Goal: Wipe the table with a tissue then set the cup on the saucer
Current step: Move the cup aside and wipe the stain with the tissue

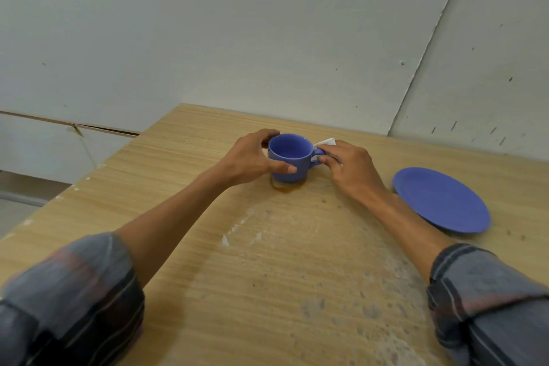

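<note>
A blue cup (289, 154) stands upright on the wooden table (184, 187), over a brown liquid ring (286, 187). My left hand (252, 157) wraps around the cup's left side, thumb on its front. My right hand (349, 169) lies just right of the cup, fingertips at the handle. A white tissue (325, 142) is under its fingers, only a corner showing. The blue saucer (441, 199) sits empty to the right, beside my right forearm.
A grey wall runs close behind the table's far edge. The table's left edge falls off diagonally toward the floor. Whitish worn patches and dark specks mark the tabletop nearer to me.
</note>
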A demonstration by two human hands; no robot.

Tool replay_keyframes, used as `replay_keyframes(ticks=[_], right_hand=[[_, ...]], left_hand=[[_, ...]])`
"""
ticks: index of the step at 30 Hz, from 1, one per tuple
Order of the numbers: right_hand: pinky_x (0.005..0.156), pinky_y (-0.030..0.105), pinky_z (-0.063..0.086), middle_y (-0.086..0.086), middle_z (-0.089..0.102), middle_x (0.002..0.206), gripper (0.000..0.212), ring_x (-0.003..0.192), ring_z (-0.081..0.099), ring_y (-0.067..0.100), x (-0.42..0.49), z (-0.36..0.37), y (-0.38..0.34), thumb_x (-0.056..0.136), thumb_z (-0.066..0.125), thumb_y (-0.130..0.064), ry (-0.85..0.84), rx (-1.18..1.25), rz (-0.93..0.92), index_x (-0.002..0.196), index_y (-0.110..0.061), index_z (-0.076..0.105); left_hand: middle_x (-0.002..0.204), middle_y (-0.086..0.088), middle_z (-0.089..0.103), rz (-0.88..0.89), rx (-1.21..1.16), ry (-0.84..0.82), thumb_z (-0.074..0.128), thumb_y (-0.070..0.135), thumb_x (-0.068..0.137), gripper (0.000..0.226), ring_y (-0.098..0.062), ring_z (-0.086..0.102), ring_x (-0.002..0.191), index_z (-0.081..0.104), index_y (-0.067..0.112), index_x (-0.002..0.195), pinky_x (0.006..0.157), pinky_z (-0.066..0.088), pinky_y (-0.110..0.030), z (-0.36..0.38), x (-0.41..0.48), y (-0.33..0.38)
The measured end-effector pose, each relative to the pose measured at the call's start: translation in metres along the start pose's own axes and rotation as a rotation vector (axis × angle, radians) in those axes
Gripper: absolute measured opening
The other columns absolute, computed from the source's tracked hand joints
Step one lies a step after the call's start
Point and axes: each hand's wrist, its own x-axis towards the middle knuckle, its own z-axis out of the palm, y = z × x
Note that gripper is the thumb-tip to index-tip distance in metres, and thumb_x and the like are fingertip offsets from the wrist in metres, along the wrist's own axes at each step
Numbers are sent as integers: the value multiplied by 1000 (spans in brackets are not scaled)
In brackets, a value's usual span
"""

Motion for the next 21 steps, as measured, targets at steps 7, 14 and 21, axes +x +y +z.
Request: replay_keyframes(ticks=[7,14,21], right_hand=[[71,35,49,3,70,95,20,82,63,22,24,0,-23,90,57,-10,87,0,-60,103,-16,71],[71,38,51,-1,69,96,20,82,62,20,51,36,-70,92,54,-13,29,60,-114,101,-16,72],[72,40,49,3,69,95,20,83,61,24,66,89,-112,94,54,-21,-46,95,-93,103,-19,72]], left_hand=[[117,11,65,41,-69,72,85,51,57,82,-4,60,107,56,21,128,89,48,-21,-29,1,2],[114,13,63,-16,-56,121,86,43,61,79,-3,59,105,54,20,129,82,46,-16,-84,-21,-24],[109,18,62,-89,-13,97,86,33,65,61,4,59,98,55,30,117,73,44,-7,-133,-45,-62]])
